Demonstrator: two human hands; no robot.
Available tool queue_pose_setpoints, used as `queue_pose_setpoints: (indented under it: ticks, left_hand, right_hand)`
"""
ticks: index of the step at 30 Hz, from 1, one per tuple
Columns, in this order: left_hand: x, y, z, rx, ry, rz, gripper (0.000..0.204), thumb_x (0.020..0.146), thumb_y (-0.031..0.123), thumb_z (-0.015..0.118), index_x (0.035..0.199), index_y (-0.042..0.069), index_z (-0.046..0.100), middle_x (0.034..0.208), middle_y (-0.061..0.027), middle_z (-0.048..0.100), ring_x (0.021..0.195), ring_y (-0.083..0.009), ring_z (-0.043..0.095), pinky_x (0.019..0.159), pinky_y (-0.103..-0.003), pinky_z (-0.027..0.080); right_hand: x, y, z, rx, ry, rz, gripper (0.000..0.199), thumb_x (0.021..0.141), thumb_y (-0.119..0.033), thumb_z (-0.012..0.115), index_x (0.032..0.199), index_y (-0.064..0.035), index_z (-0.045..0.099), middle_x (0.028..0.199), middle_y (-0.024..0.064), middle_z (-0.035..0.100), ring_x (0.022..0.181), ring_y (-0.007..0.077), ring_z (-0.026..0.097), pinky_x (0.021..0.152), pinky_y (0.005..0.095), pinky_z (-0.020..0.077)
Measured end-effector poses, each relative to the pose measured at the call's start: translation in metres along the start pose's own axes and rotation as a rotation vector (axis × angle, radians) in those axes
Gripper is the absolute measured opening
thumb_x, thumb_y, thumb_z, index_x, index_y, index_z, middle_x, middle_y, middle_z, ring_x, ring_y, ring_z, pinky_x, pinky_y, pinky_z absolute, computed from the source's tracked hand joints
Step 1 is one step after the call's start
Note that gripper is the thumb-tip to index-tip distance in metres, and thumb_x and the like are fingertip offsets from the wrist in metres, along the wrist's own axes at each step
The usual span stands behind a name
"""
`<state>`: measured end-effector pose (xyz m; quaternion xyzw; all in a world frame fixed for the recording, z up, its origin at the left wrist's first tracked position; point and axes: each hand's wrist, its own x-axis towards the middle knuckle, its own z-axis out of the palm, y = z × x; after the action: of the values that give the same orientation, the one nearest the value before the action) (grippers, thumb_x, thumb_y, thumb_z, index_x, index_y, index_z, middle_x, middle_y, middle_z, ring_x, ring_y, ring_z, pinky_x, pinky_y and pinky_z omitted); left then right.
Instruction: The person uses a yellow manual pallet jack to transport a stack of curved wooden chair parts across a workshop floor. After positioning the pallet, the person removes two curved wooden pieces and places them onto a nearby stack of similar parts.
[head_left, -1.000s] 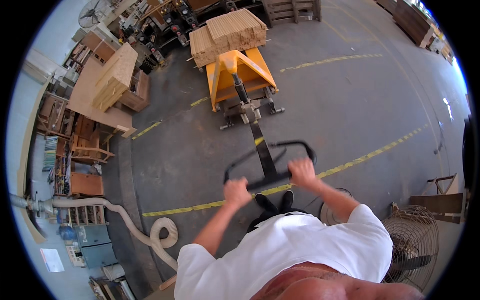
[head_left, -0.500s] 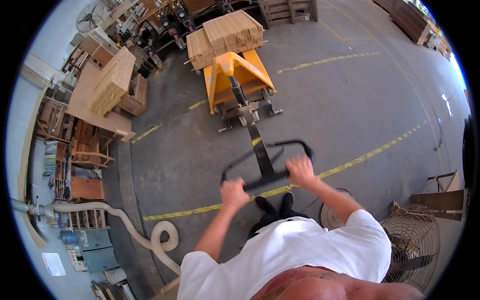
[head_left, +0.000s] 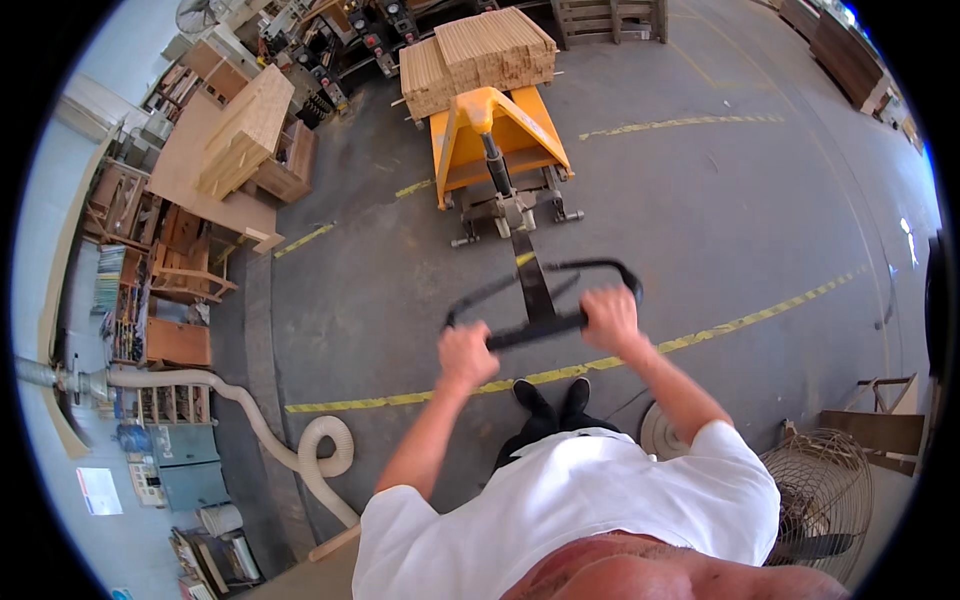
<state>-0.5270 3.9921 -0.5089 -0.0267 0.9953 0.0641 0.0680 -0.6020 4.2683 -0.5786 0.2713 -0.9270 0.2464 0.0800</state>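
Note:
Both my hands grip the black loop handle (head_left: 540, 332) of a yellow pallet jack (head_left: 510, 150). My left hand (head_left: 467, 355) is closed round the handle's left corner. On its right side my right hand (head_left: 610, 318) is wrapped round the bar. From the handle a dark shaft (head_left: 532, 283) leads away to the jack's yellow frame and small wheels. Beyond the frame, stacked light wooden strips (head_left: 495, 50) lie on the jack's far part. What lies under the stack is mostly hidden.
A cream flexible hose (head_left: 245, 405) curls over the floor at left. Wooden boards (head_left: 250, 135) and shelves line the left wall. At lower right stands a caged fan (head_left: 815, 490). Yellow striped tape (head_left: 720, 330) crosses the floor before my feet. A wooden pallet (head_left: 612, 20) stands far back.
The jack, its load and the room have shifted slightly up and right in view. The handle and my hands on it sit a little higher. My grip is unchanged.

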Motion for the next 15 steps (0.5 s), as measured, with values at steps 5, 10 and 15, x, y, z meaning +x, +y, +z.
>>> queue_pose_setpoints:
  ticks: [5,10,15]
  left_hand:
    - [-0.078,-0.009,0.132,-0.008,-0.446,0.112,0.024,0.072,0.023,0.072,0.092,0.008,0.072,0.092,-0.016,0.072,0.093,-0.035,0.068,0.086,-0.046,0.05]
    - [0.013,-0.004,-0.013,-0.038,-0.17,0.098,0.022,0.071,0.021,0.072,0.089,0.009,0.071,0.09,-0.0188,0.072,0.088,-0.0374,0.07,0.076,-0.05,0.055]
    - [0.018,0.001,-0.015,-0.057,0.061,0.071,0.021,0.062,0.012,0.069,0.082,0.01,0.068,0.078,-0.014,0.071,0.078,-0.036,0.068,0.073,-0.047,0.051]
  right_hand:
    - [-0.117,0.006,0.069,-0.018,-0.537,0.087,0.02,0.063,-0.022,0.072,0.08,-0.0122,0.067,0.084,0.0104,0.069,0.089,0.0283,0.068,0.081,0.0438,0.0484]
    - [0.014,0.012,-0.012,0.032,-0.112,0.006,0.011,0.06,-0.015,0.067,0.067,-0.009,0.061,0.07,0.0139,0.065,0.071,0.0368,0.065,0.065,0.0507,0.0467]
    - [0.022,0.008,-0.014,0.034,0.072,-0.043,0.021,0.058,-0.012,0.07,0.074,-0.009,0.058,0.072,0.0097,0.06,0.073,0.0334,0.061,0.068,0.0466,0.0437]
